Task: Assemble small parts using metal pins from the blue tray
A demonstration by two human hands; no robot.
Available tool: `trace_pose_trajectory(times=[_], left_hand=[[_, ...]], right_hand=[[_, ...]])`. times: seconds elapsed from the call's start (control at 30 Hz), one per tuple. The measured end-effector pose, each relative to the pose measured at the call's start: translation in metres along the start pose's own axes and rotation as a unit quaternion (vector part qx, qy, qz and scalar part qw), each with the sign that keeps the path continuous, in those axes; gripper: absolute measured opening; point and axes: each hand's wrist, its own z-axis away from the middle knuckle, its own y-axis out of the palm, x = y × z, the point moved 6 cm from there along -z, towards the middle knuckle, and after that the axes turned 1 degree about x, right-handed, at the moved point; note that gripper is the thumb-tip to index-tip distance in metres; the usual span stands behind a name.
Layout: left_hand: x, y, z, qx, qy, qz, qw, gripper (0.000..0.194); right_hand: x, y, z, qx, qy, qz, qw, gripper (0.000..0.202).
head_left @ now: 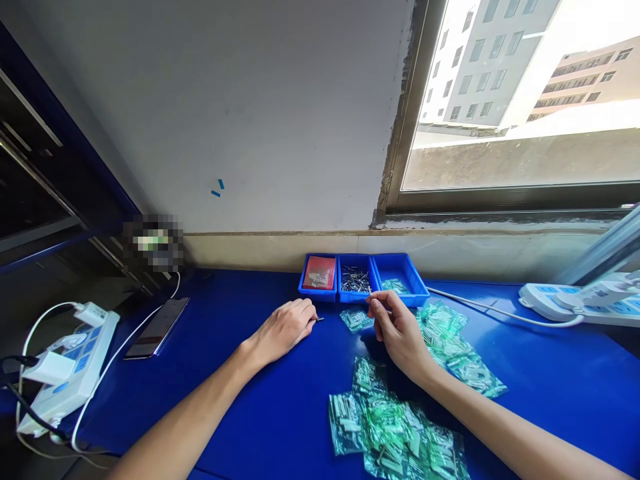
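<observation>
My left hand (287, 328) rests on the blue table with its fingers closed, and the end of a small metal screw (320, 319) pokes out at its fingertips. My right hand (397, 333) is raised just in front of the bins, thumb and forefinger pinching a thin screw (370, 291). Behind it, the middle blue bin (342, 295) holds many loose screws (355, 279). A red packet (320, 273) lies in the left bin. In the right bin (418, 291) is a greenish clear bag (395, 286). One small bag (356, 320) lies between my hands.
Filled green plastic bags (400, 433) are heaped at the front, with another pile (457, 347) beside my right forearm. A phone (157, 327) lies at left near a power strip (75, 367). A second strip (550, 298) with a white cable (505, 312) is at right.
</observation>
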Motion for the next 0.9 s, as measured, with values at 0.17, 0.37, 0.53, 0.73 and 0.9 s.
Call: trace_pose_trajectory(times=[0.17, 0.37, 0.53, 0.73, 0.9], left_hand=[[-0.0004, -0.0001, 0.0006, 0.002, 0.010, -0.015, 1.000, 0.007], [0.0004, 0.0000, 0.0014, 0.010, 0.014, -0.030, 0.999, 0.009], [0.0017, 0.0000, 0.0015, 0.014, 0.017, -0.034, 0.999, 0.008], [0.0034, 0.0014, 0.0020, 0.006, 0.016, -0.039, 0.999, 0.010], [0.0034, 0.0018, 0.0013, 0.001, 0.012, -0.053, 0.999, 0.009]], right_hand=[[-0.0013, 0.0000, 0.0006, 0.001, 0.001, 0.002, 1.000, 0.030], [-0.0005, 0.0006, -0.0006, 0.006, 0.002, 0.000, 1.000, 0.029], [-0.0007, 0.0007, -0.0004, 0.003, -0.001, -0.001, 1.000, 0.028], [-0.0015, 0.0006, 0.0006, 0.003, -0.001, -0.003, 1.000, 0.029], [-0.0019, 0.0005, -0.0002, 0.003, 0.004, -0.003, 1.000, 0.031]])
